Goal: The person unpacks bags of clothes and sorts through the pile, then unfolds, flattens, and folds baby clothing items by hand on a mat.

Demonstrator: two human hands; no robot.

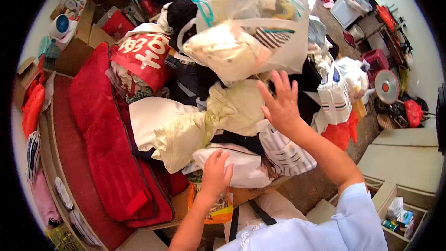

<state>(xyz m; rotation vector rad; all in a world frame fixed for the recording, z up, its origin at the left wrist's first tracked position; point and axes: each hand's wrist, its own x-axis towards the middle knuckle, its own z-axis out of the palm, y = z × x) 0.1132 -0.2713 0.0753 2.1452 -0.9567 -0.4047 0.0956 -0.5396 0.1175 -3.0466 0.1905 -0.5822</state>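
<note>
Both Wide Open

The left hand, open, is near a white bag; the right hand, fully spread, is near a pale yellow garment (whether either touches, I cannot tell). The garment lies in front of a bulging translucent bag.

Pretty open between left hand and right hand, right over the cream cloth. Kinda blocked straight ahead by that big stuffed plastic bag.
</note>
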